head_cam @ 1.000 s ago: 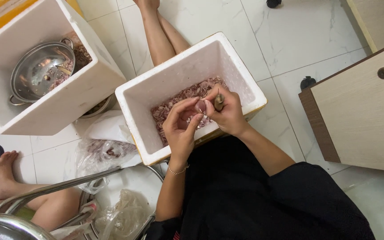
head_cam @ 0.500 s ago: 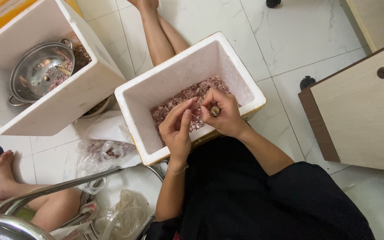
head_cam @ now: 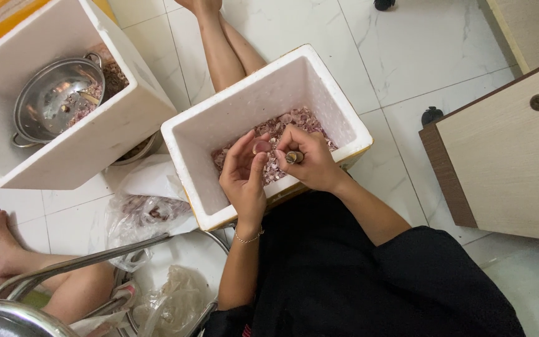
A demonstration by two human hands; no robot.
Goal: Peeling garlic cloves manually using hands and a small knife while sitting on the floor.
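A white foam box (head_cam: pixel 319 81) sits on the floor in front of me, holding a layer of small pinkish shells (head_cam: pixel 294 120). Both my hands are over its near side. My left hand (head_cam: pixel 243 178) pinches one small pink shell (head_cam: pixel 259 148) between thumb and fingertips. My right hand (head_cam: pixel 307 159) is closed around a small tool with a brownish handle (head_cam: pixel 293 156), its end pointing at the shell. The tool's tip is hidden by my fingers.
A second white foam box (head_cam: pixel 95 143) at the upper left holds a metal colander (head_cam: pixel 51 100) with some shells. Clear plastic bags (head_cam: pixel 141 215) lie on the tiled floor beside a metal chair frame (head_cam: pixel 63 268). A wooden board (head_cam: pixel 506 150) stands at the right. Another person's foot (head_cam: pixel 1 243) is at the left.
My hands have drawn a little nearer to me over the box. The left fingers have closed more around the shell.
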